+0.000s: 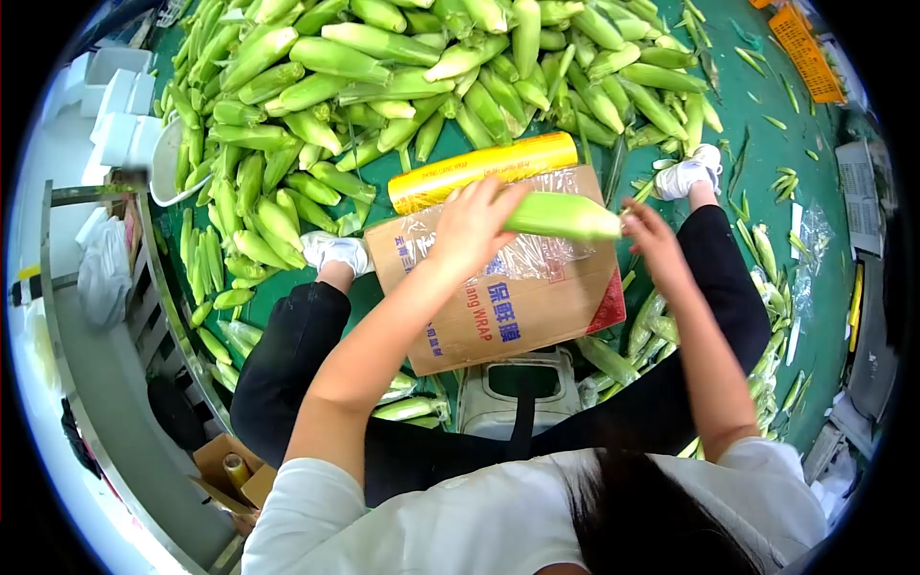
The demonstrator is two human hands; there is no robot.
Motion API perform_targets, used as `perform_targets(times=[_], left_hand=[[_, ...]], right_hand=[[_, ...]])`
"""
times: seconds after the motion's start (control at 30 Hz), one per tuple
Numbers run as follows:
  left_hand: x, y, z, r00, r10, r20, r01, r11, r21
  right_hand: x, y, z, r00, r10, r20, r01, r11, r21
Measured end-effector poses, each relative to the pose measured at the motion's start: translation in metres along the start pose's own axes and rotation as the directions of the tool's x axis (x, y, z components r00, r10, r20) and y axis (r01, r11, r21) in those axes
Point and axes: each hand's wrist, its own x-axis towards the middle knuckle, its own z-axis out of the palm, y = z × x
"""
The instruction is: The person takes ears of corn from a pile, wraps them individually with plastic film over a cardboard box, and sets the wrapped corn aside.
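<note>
A green ear of corn (565,217) in its husk lies level above the cardboard box, its pale cut end to the right. My left hand (474,225) is closed around its left end. At the cut end, the bent fingers of my right hand (656,244) pinch the tip; the exact contact is small and partly hidden. Under the corn, clear plastic wrap (551,259) is spread on the cardboard box (470,331), which has printing on it. A yellow roll of cling film (484,172) rests along the box's far edge.
A large heap of unwrapped corn (355,62) covers the green floor ahead. Wrapped ears (613,362) lie by my right leg. A grey stool (517,393) stands below the box. To the left are a metal rack (105,431) and a white basket (171,168); an orange crate (807,53) is far right.
</note>
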Motion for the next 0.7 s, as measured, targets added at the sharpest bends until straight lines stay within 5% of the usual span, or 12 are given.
perform_targets(times=[0.03, 0.07, 0.1, 0.2, 0.23, 0.3, 0.33, 0.4, 0.47, 0.57, 0.6, 0.7], left_hand=[[-0.015, -0.011, 0.009, 0.997, -0.083, -0.011, 0.082, 0.996, -0.033], [-0.029, -0.021, 0.022, 0.985, -0.169, -0.022, 0.167, 0.984, -0.068], [-0.039, -0.029, 0.03, 0.985, -0.168, -0.024, 0.168, 0.986, -0.001], [-0.073, -0.036, 0.049, 0.965, -0.25, 0.078, 0.232, 0.955, 0.187], [-0.08, -0.037, 0.055, 0.974, -0.214, 0.074, 0.192, 0.955, 0.225], [-0.088, -0.03, 0.066, 0.987, -0.147, 0.065, 0.122, 0.949, 0.292], [-0.086, -0.025, 0.069, 0.987, -0.147, 0.067, 0.122, 0.951, 0.284], [-0.073, -0.02, 0.084, 0.995, -0.073, -0.063, 0.088, 0.949, 0.301], [-0.076, -0.019, 0.076, 0.993, 0.024, -0.115, 0.024, 0.917, 0.399], [-0.139, -0.049, 0.087, 0.935, 0.345, -0.081, -0.32, 0.92, 0.226], [-0.154, -0.049, 0.083, 0.977, 0.204, 0.068, -0.209, 0.975, 0.079], [-0.156, -0.045, 0.069, 0.967, -0.125, -0.224, 0.15, 0.984, 0.098]], right_hand=[[0.012, 0.038, 0.005, 0.994, -0.009, -0.108, -0.013, 0.98, -0.196], [0.009, 0.05, 0.027, 0.96, -0.24, -0.141, 0.112, 0.796, -0.595], [0.005, 0.061, 0.049, 0.89, -0.45, -0.071, 0.154, 0.443, -0.883], [0.018, 0.101, 0.059, 0.852, -0.359, -0.38, 0.186, 0.888, -0.421], [0.006, 0.093, 0.058, 0.924, 0.011, -0.382, 0.132, 0.93, 0.344], [-0.005, 0.072, 0.08, 0.867, -0.27, -0.418, 0.392, 0.888, 0.24], [-0.004, 0.06, 0.093, 0.813, -0.488, -0.317, 0.493, 0.867, -0.069], [0.015, 0.031, 0.12, 0.649, -0.758, 0.057, 0.642, 0.507, -0.575], [0.034, 0.03, 0.134, 0.598, -0.768, 0.23, 0.735, 0.412, -0.538], [0.059, 0.044, 0.14, 0.59, -0.693, 0.414, 0.766, 0.317, -0.559], [0.055, 0.034, 0.138, 0.591, -0.661, 0.462, 0.766, 0.28, -0.579], [0.061, 0.034, 0.136, 0.582, -0.61, 0.537, 0.778, 0.228, -0.585]])
